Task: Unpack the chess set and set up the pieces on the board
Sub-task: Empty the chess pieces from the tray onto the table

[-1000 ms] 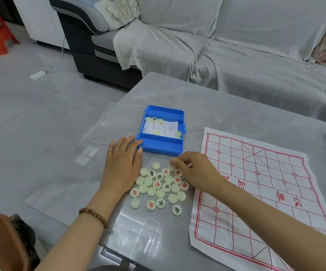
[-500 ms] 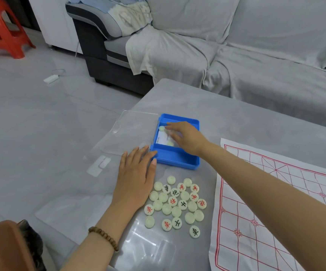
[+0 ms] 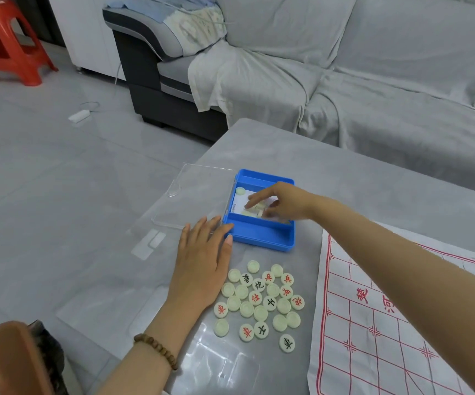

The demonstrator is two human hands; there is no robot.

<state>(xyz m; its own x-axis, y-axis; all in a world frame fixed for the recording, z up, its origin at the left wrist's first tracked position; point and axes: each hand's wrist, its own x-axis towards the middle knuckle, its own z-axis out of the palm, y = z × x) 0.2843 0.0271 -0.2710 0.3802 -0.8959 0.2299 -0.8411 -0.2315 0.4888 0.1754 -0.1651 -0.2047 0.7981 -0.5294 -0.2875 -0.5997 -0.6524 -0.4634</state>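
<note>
Chess pieces point(image 3: 260, 305) lie clustered at 6 o'clock of the blue box point(image 3: 259, 238). Right hand point(image 3: 284, 201) is inside the box, grip indeterminate through blur. Left hand point(image 3: 202, 269) lies flat, holding nothing, at 9 o'clock of the cluster.

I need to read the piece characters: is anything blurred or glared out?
Head view: the right hand in the blue box is motion-blurred; the loose pieces are sharp and readable; glare patches on the table sit nearer the camera.
</note>
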